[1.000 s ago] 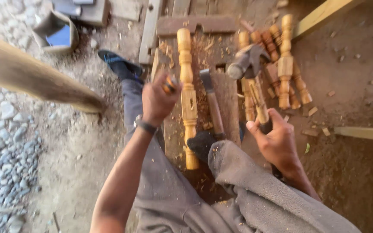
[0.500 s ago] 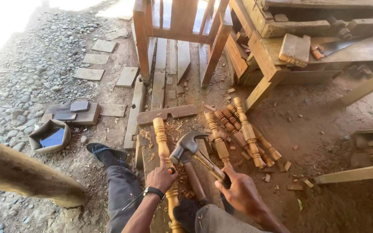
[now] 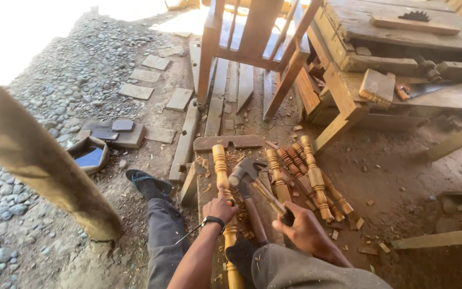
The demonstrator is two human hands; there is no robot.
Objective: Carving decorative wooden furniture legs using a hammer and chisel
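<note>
Presently my left hand [image 3: 219,208] is closed around a turned wooden spindle [image 3: 222,182], fingers wrapped over its middle; the spindle lies lengthwise on a plank [image 3: 205,184] on the ground, running from near me to far. My right hand [image 3: 306,231] is clenched on the handle of a claw hammer [image 3: 247,171], whose steel head hangs just right of the spindle, above the plank. A dark-handled chisel [image 3: 253,213] lies between the two hands. Right of the hammer, a bundle of finished spindles [image 3: 308,176] rests on the dirt. My left leg, in grey trousers and a dark shoe [image 3: 146,182], extends beside the plank. A wooden bench [image 3: 402,64] stands far right.
</note>
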